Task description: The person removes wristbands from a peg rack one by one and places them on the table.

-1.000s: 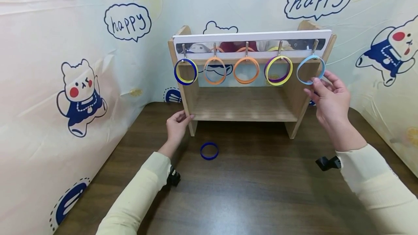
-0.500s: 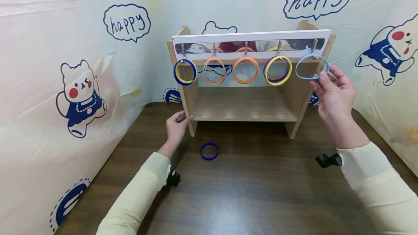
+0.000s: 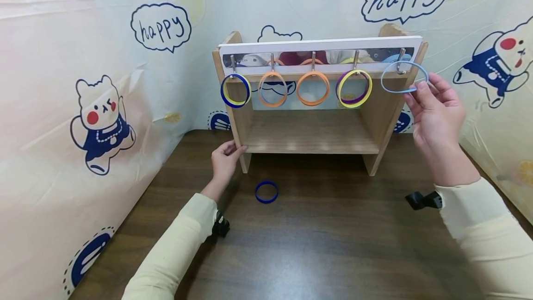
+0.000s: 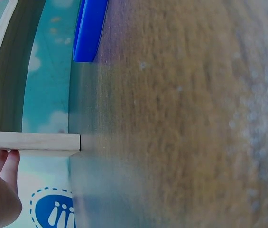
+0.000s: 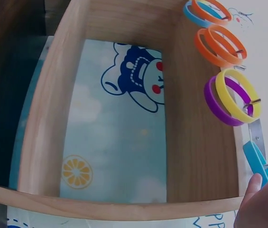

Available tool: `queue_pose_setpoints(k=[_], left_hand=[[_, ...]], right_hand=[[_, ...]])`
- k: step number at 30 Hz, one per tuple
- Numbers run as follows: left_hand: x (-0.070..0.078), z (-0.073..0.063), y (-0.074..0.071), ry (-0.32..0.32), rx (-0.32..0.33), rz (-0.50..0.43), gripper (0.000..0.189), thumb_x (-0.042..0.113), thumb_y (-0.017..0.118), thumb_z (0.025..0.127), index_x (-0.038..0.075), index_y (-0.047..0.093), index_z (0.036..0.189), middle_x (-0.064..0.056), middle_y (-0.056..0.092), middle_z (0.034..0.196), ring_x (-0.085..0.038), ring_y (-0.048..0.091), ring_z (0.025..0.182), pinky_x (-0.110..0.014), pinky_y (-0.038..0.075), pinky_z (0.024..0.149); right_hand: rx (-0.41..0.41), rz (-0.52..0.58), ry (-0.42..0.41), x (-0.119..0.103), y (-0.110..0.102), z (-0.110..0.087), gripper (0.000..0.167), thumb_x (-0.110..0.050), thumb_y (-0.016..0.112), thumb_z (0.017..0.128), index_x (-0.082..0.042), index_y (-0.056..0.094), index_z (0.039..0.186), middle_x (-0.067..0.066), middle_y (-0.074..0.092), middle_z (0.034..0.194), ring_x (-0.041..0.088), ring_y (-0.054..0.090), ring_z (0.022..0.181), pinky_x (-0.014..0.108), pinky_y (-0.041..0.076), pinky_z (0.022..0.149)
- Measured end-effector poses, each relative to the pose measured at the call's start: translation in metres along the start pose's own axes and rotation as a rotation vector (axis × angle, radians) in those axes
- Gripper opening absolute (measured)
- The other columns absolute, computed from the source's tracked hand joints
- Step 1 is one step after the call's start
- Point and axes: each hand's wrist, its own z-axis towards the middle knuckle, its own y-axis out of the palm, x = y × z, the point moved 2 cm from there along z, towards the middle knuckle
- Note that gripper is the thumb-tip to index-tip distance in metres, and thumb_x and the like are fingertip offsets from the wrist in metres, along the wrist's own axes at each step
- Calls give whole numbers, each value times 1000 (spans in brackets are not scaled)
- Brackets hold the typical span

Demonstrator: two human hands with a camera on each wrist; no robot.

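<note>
My right hand [image 3: 439,115] pinches a light blue ring [image 3: 391,90] between thumb and fingers at the rack's right end. The ring is tilted towards flat, and the tip of the rightmost metal hook [image 3: 401,61] shows within its outline. In the right wrist view, the light blue ring [image 5: 256,160] appears nearly edge-on beside my thumb. My left hand [image 3: 225,163] grips the lower left side panel of the wooden rack [image 3: 308,133]. The left wrist view shows its fingers [image 4: 11,166] against that panel. A dark blue ring [image 3: 266,202] lies on the table before the rack.
Other hooks bear a blue and yellow pair of rings [image 3: 236,104], an orange and light blue pair [image 3: 272,104], orange rings [image 3: 313,103], and a yellow and purple pair [image 3: 354,104]. Printed cloth [image 3: 162,82] surrounds the dark wooden table [image 3: 316,244].
My right hand has moved right and up, pulling the light blue ring along. That ring has tilted from hanging upright to nearly flat. My left hand stays on the panel.
</note>
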Motion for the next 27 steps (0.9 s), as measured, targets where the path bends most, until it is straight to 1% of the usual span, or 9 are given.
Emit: queue_pose_setpoints(k=[3, 8, 11, 14, 22, 27], left_hand=[[0, 0, 0, -6, -3, -1, 34, 16, 82, 81, 0, 71, 109, -17, 71, 105, -22, 68, 98, -32, 56, 79], [0, 1, 1, -17, -8, -13, 37, 16, 82, 81, -1, 70, 111, -18, 70, 106, -22, 67, 98, -29, 56, 78], [0, 1, 1, -15, -4, -8, 38, 17, 82, 81, -2, 70, 111, -18, 70, 106, -21, 68, 97, -31, 56, 79], [0, 1, 0, -12, 0, -3, 37, 17, 82, 80, -2, 70, 111, -18, 70, 107, -23, 67, 98, -35, 56, 81], [-1, 1, 0, -9, -1, -2, 36, 16, 82, 81, -1, 70, 110, -18, 70, 106, -23, 68, 98, -35, 56, 81], [-2, 2, 1, -7, 0, -6, 36, 17, 82, 80, -1, 71, 110, -17, 71, 105, -22, 68, 98, -34, 56, 80]], right_hand=[[-7, 12, -8, -4, 0, -2, 40, 6, 72, 82, -2, 63, 120, 12, 55, 108, 24, 69, 87, 31, 56, 77], [-15, 56, -18, -12, 3, -5, 39, 8, 71, 83, 0, 62, 120, 13, 57, 105, 25, 69, 84, 34, 56, 78], [-9, 48, -16, -15, 4, -9, 40, 7, 70, 83, -1, 63, 122, 13, 57, 105, 25, 69, 86, 34, 55, 79], [-21, 40, -11, -18, 4, -13, 41, 6, 70, 83, -1, 62, 123, 13, 58, 105, 24, 68, 88, 34, 55, 80], [-83, 52, 25, -21, 5, -28, 41, 7, 69, 84, 2, 62, 124, 15, 62, 99, 25, 69, 85, 36, 55, 78], [-151, 8, 31, -18, 4, -39, 40, 6, 68, 85, 5, 61, 124, 16, 63, 99, 24, 69, 86, 36, 55, 78]])
